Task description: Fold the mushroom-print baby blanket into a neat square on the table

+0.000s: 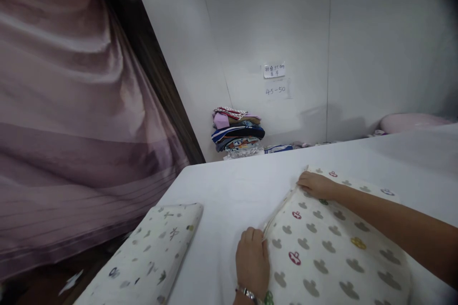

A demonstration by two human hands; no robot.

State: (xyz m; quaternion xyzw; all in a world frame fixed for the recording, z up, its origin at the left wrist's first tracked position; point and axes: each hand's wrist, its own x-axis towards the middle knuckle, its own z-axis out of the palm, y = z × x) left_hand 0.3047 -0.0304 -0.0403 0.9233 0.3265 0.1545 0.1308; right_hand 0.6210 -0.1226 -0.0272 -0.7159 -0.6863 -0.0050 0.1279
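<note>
A cream pillow (pixel 332 257) printed with grey and red shapes lies on the white table (pixel 229 186) in front of me. My left hand (pixel 252 262) is closed on the near corner of the pillow's cover edge. My right hand (pixel 315 185) reaches across and grips the far corner of the same edge, fingers curled over it. A second pillow (pixel 153 252) with small printed figures lies at the table's left near corner, apart from both hands.
A stack of folded coloured fabrics (pixel 236 132) stands against the white wall at the table's far side. Paper labels (pixel 274 70) are stuck on the wall. A pink cushion (pixel 411 123) lies at far right. A mauve curtain (pixel 71 105) hangs at left.
</note>
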